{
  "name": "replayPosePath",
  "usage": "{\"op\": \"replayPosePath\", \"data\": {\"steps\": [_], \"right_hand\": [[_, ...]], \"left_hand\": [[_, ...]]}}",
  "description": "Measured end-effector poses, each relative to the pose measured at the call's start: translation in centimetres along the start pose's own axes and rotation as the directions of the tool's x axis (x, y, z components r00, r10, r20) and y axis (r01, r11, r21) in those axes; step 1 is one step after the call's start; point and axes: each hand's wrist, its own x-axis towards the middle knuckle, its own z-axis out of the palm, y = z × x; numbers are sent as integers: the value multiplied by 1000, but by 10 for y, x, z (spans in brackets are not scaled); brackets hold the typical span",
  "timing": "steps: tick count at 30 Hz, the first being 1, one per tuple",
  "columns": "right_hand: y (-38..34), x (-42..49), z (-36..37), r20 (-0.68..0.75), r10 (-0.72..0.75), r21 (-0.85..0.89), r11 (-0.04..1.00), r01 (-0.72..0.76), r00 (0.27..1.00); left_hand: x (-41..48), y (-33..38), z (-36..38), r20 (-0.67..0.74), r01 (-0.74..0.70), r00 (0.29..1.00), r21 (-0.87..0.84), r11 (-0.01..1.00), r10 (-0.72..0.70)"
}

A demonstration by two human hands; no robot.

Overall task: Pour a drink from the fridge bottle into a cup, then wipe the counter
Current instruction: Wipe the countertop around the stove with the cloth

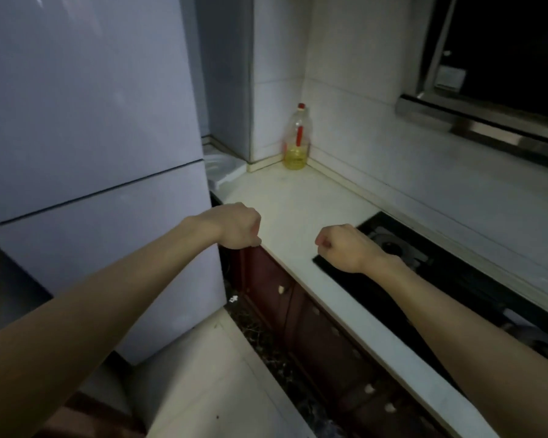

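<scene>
Both arms are out in front, and the left hand (236, 226) hovers at the counter (298, 197) edge just beside the fridge (86, 121), fingers curled into a fist on nothing. The right hand (345, 248) is the same, a fist with fingers tucked under, empty, above the near corner of the hob (440, 289). The fridge doors look flush and closed, so the drink bottle is presumably inside and out of sight, and no cup shows anywhere. Opening the fridge looks like the job in hand: best to uncurl the left hand, find the door edge on the counter side, and pull steadily with the body clear of the swing, keeping the right hand free for the bottle. In the far corner stands an oil bottle (296, 139) with a red cap and yellow liquid low down, well apart from both hands. It has a red strip on the front, but no writing or brand is readable anywhere.
</scene>
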Motion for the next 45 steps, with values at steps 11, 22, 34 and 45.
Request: {"op": "replayPosePath", "data": {"steps": [11, 22, 34, 45], "right_hand": [[179, -163, -14, -79, 241, 34, 970, -239, 967], [327, -378, -12, -155, 632, 97, 774, -625, 759], [318, -582, 15, -154, 971, 247, 216, -945, 181], [220, -682, 63, -28, 974, 263, -212, -941, -227]], "left_hand": [[43, 226, 50, 101, -225, 971, 58, 973, 219], [91, 477, 71, 252, -651, 758, 238, 721, 601], [56, 685, 123, 384, -953, 249, 260, 155, 889], [-35, 764, 195, 585, -953, 3, 247, -174, 811]]}}
